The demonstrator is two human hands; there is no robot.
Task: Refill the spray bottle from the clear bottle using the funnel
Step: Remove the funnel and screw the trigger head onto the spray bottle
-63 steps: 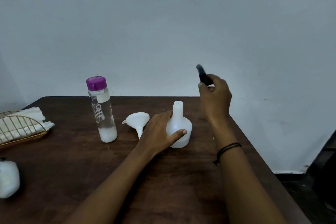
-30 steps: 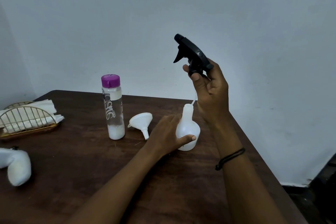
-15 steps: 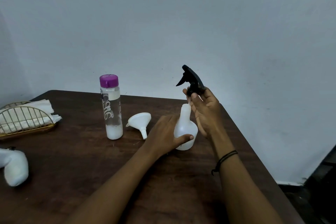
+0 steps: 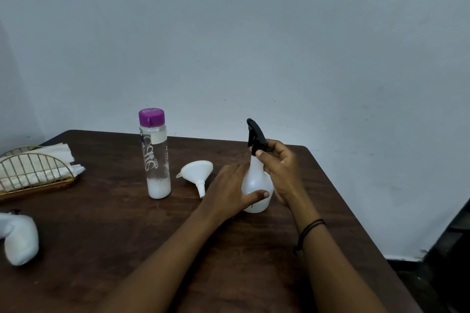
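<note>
While the spray bottle (image 4: 255, 185) stands on the table (image 4: 127, 236), its round body is braced by the left hand (image 4: 230, 189), whose palm is wrapped around the near-left side with the thumb laid across the front; this grasp is judged to keep the light vessel from turning or tipping. At the neck, just above that grasp, the black sprayer (image 4: 255, 138) is pinched by the fingers of the right hand (image 4: 279, 168). It is seated on the neck, so a twist there seems to be the step in hand, though whether it is being tightened or loosened cannot be told.

Just left of the left hand, the funnel (image 4: 197, 175) is lying tipped on its rim, spout toward the viewer, apart from both vessels and within easy reach. Further left the clear bottle (image 4: 154, 155) is standing upright, its purple cap (image 4: 151, 117) shut; a shallow layer of white contents is held at its bottom, the rest being empty. The translucent spray bottle's contents cannot be judged through its walls. Well left of the grip, a wire rack (image 4: 33, 173) of napkins is set aside.
</note>
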